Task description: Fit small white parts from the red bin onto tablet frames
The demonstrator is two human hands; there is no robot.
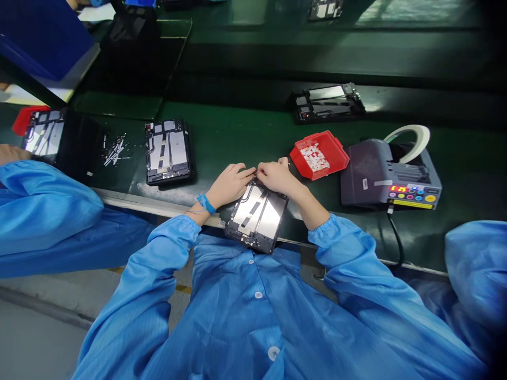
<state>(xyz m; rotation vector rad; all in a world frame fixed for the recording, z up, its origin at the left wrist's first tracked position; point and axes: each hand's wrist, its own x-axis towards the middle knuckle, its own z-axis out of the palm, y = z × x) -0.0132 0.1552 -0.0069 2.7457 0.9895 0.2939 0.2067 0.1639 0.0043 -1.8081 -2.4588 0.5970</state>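
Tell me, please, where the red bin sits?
In the head view, the red bin sits right of both hands, on the green bench beside the tape dispenser.

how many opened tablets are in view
5: under both hands, left of them, far left, behind the red tray, top edge. More may sit out of view.

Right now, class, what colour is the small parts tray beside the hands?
Red, seen in the head view: the parts tray.

Perhaps five tablets (257, 214) — one red bin (319, 154)
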